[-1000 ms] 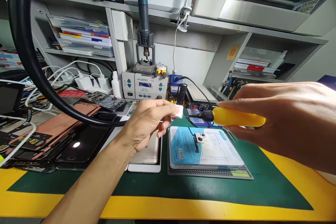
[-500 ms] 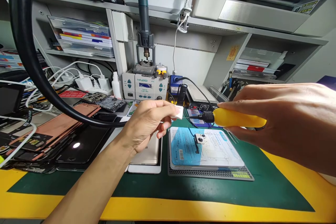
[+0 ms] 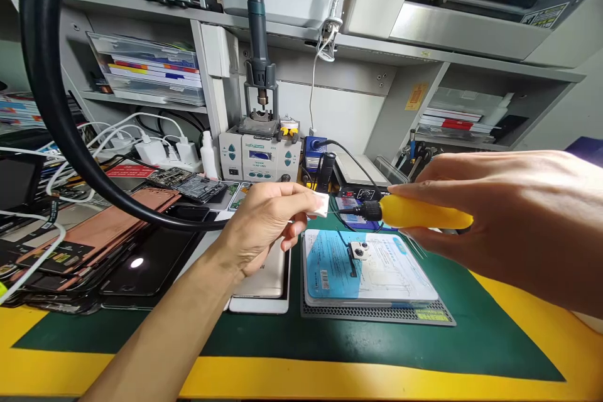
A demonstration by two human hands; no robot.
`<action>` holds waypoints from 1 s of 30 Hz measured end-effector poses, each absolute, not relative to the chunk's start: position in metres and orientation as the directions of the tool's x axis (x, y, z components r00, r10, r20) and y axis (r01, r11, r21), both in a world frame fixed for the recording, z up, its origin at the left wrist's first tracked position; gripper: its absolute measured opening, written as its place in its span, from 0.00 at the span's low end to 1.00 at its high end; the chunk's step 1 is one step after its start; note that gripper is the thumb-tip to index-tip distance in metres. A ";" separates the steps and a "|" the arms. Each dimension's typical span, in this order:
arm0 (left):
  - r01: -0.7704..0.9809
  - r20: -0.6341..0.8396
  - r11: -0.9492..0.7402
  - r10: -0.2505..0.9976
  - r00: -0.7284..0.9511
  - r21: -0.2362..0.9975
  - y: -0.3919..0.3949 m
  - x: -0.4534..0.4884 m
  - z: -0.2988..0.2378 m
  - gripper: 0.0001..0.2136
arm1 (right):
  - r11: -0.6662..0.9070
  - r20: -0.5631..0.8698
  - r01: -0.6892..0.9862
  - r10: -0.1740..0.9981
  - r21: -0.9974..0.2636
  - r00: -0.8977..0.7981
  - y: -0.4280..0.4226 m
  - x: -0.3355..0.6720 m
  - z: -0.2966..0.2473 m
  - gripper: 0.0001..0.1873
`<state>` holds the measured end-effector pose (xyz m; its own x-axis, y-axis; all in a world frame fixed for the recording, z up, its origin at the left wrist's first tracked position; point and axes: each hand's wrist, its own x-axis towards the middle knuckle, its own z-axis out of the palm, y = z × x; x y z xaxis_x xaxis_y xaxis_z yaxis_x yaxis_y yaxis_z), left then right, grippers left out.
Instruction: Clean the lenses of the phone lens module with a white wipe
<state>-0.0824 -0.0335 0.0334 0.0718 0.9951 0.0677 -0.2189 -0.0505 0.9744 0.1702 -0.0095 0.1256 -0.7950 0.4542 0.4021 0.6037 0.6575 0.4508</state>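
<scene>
Small white square pad (image 3: 323, 205), part-hidden, pokes rightward from pinching left hand (image 3: 268, 220); cut-off right hand (image 3: 499, 217) grips yellow-handled, black-collared tool (image 3: 424, 211).

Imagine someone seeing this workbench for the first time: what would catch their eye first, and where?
Probably the bright yellow tool, held in the right hand right of centre, its thin tip pointing toward a white piece pinched in the left hand. Next might come the thick black cable curving down the left side. Below the tool, a small part with two dark circles lies on a blue-and-white case.
</scene>
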 end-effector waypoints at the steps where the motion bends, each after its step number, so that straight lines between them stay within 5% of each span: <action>1: -0.218 0.067 -0.049 0.995 0.072 0.975 -0.034 -0.083 0.033 0.07 | 0.655 0.367 0.576 0.444 0.490 -0.817 -0.009 0.170 0.126 0.17; 9: -0.216 0.071 -0.052 0.994 0.079 0.975 -0.032 -0.083 0.034 0.06 | 0.622 0.342 0.532 0.407 0.575 -0.847 -0.009 0.168 0.127 0.17; 23: -0.251 0.064 -0.043 0.995 0.077 0.967 -0.034 -0.082 0.036 0.04 | 0.635 0.324 0.585 0.489 0.504 -0.810 -0.014 0.168 0.127 0.16; 30: -0.238 0.058 -0.035 0.995 0.087 0.971 -0.034 -0.080 0.037 0.05 | 0.701 0.248 0.610 0.558 0.370 -0.792 -0.020 0.165 0.122 0.10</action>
